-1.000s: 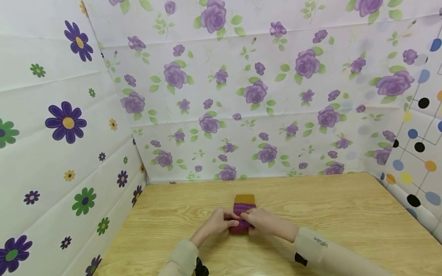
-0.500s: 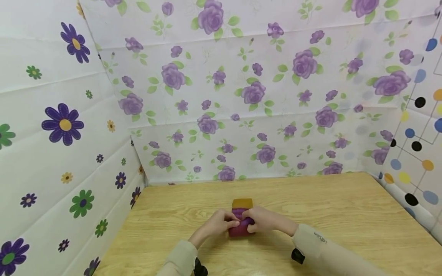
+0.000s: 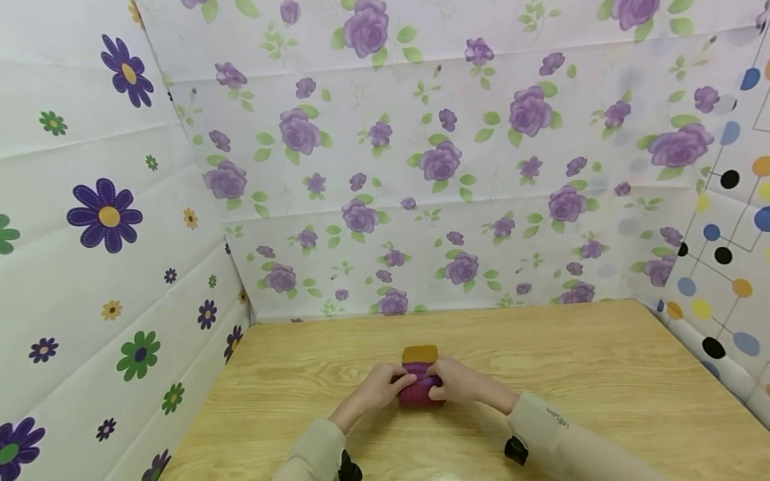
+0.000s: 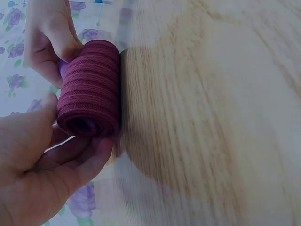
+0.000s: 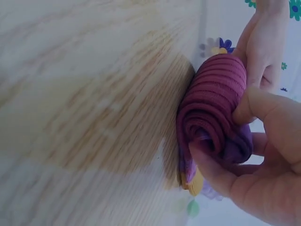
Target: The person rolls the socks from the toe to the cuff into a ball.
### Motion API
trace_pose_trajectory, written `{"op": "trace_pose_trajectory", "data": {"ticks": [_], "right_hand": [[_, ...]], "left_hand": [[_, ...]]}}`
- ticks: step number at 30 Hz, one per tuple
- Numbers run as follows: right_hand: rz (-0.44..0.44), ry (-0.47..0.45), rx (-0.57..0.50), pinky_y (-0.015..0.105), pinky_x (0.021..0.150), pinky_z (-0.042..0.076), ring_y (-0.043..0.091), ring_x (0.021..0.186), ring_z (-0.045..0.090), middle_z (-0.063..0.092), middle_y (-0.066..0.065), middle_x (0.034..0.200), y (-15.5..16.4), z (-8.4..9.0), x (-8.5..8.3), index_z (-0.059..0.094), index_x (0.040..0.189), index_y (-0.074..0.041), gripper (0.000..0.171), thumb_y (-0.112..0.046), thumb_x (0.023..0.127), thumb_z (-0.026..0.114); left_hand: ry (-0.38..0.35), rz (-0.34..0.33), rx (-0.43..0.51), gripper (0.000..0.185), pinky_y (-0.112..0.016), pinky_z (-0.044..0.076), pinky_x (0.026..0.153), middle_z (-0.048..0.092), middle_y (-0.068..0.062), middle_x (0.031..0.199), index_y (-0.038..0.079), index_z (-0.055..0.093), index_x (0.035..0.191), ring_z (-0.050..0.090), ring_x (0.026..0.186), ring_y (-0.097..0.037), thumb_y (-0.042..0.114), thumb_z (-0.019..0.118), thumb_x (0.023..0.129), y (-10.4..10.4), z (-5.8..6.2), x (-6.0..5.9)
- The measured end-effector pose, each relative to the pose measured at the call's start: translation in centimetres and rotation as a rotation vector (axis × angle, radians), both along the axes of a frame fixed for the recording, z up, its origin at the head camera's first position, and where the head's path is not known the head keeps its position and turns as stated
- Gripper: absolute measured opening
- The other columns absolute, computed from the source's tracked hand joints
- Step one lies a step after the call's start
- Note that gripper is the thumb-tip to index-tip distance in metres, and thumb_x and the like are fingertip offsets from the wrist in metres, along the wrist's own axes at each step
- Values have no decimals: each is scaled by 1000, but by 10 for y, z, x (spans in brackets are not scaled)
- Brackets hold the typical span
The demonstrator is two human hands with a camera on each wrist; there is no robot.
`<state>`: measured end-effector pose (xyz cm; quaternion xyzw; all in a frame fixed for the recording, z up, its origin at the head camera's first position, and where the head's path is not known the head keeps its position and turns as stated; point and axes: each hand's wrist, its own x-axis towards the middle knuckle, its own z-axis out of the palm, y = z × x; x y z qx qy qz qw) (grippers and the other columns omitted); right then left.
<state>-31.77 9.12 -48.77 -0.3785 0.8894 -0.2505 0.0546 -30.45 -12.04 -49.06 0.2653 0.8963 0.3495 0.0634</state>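
A ribbed knit sock (image 3: 420, 397) lies lengthwise on the wooden table, its near part wound into a thick maroon roll. Purple stripes and a mustard end (image 3: 420, 354) stretch flat beyond the roll. My left hand (image 3: 377, 387) grips the roll's left end, thumb on top; in the left wrist view its fingers (image 4: 91, 165) curve under the spiral edge. From the other side my right hand (image 3: 460, 381) holds the right end. The right wrist view shows its thumb and a finger (image 5: 214, 172) pinching around the coiled layers of the sock (image 5: 216, 94).
The light wooden table (image 3: 571, 361) spreads around both hands. A white sheet with purple roses (image 3: 442, 160) hangs behind it, a daisy-print sheet (image 3: 108, 215) at the left and a dotted sheet (image 3: 722, 267) at the right.
The sock's near part has become a thicker, more rounded maroon roll, and less of its flat part shows. The right hand's fingers have shifted on it; the left hand keeps nearly the same place.
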Motion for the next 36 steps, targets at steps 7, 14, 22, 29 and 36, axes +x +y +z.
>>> {"op": "trace_pose_trajectory", "data": {"ticks": [7, 14, 22, 29, 36], "right_hand": [[-74, -24, -8, 17, 47, 26, 2, 51, 35, 47, -7, 62, -4, 2, 2, 66, 78, -3, 5, -7, 76, 65], [-83, -90, 22, 18, 48, 28, 5, 51, 36, 48, -6, 59, -7, 5, -5, 68, 77, -2, 6, -8, 76, 67], [-151, -184, 44, 21, 49, 27, 8, 53, 37, 46, -5, 60, -7, 7, -11, 66, 76, -5, 4, -9, 77, 66], [-176, -151, 19, 23, 52, 34, 10, 59, 44, 52, -2, 69, -7, 3, -12, 61, 84, -4, 8, -8, 78, 64], [-208, 304, 9, 26, 58, 41, 14, 69, 45, 52, 3, 77, -6, -3, -4, 57, 89, -4, 18, -9, 78, 69]], "left_hand": [[-62, -51, -36, 37, -19, 50, 69, 69, -7, 104, 8, 64, 109, 60, 83, -6, 31, 76, 83, -1, 3, 1], [33, -41, -81, 29, -17, 49, 68, 68, -5, 100, 8, 64, 99, 59, 84, -5, 23, 80, 80, 3, 9, 4], [102, -41, -120, 26, -19, 52, 77, 73, -5, 104, 8, 70, 107, 65, 95, -11, 21, 74, 84, 7, 11, 0], [69, -28, -48, 23, -24, 50, 74, 68, -8, 100, 9, 60, 102, 64, 93, -19, 17, 73, 85, 7, 13, -5], [-31, 49, 63, 14, -24, 47, 66, 69, -11, 96, 4, 64, 85, 60, 81, -15, 11, 76, 82, 8, 12, -12]]}}
